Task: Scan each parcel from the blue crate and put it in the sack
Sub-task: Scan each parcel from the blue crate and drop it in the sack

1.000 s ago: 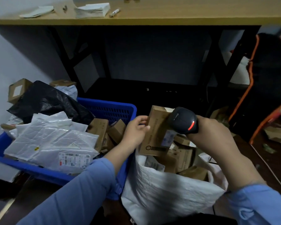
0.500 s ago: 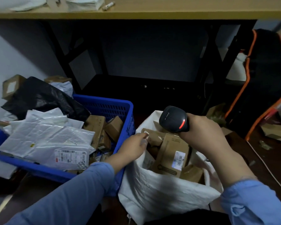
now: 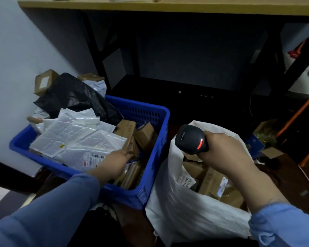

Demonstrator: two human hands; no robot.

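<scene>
Overhead, a wooden table top (image 3: 168,5) is running along the far edge, with black frame legs standing beneath it.

- The blue crate (image 3: 151,108) is sitting on the floor left of centre, heaped with parcels.
- The white sack (image 3: 185,214) is standing just right of the crate and pressing against its near right corner. Its mouth is gaping open.
- A black plastic bag (image 3: 73,97) is lying across the crate's far left part.
- White mailers (image 3: 75,138) are lying stacked over the crate's left half. The nearest one is showing a printed label face up.
- Brown boxes (image 3: 144,135) are crowding the crate's right half.
- More cardboard parcels (image 3: 210,179) are lying inside the sack, one of them showing a label.
- The left hand (image 3: 112,164) is reaching into the crate from the near side, back upward, with its fingertips lying against a brown box at the near right. I cannot tell whether the fingers are closing on that box.
- The right hand (image 3: 225,152) is hovering above the sack's mouth, with its fingers clamping round the handle of the black scanner (image 3: 190,139).
- The scanner head is pointing left toward the crate, and a red light is glowing on its side.
</scene>
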